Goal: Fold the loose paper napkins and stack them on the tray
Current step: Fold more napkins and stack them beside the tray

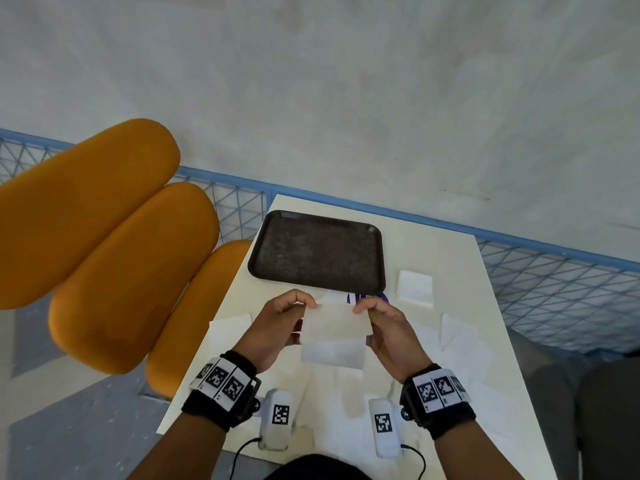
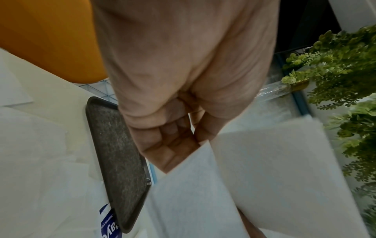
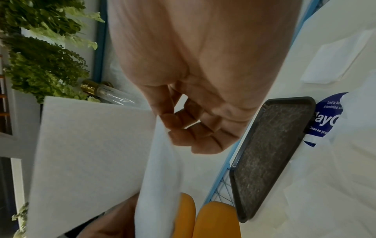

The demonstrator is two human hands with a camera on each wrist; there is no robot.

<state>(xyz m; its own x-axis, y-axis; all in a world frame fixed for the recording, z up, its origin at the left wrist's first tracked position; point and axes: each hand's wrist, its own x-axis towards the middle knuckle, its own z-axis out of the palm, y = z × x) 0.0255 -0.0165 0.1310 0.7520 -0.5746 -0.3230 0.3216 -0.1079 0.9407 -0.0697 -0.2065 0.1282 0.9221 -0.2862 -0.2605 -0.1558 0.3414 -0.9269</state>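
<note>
Above the table (image 1: 450, 258), both hands hold napkin (image 1: 334, 325) crosswise.

We see a pale tabletop (image 1: 450, 258). On it, at the far side, lies a dark tray (image 1: 317, 252). Right of the tray sits a folded napkin (image 1: 414, 288). A blue-printed wrapper (image 1: 367, 297) lies just beside the tray's near edge. Loose napkins (image 1: 460, 344) lie spread over the near half, overlapping.
</note>
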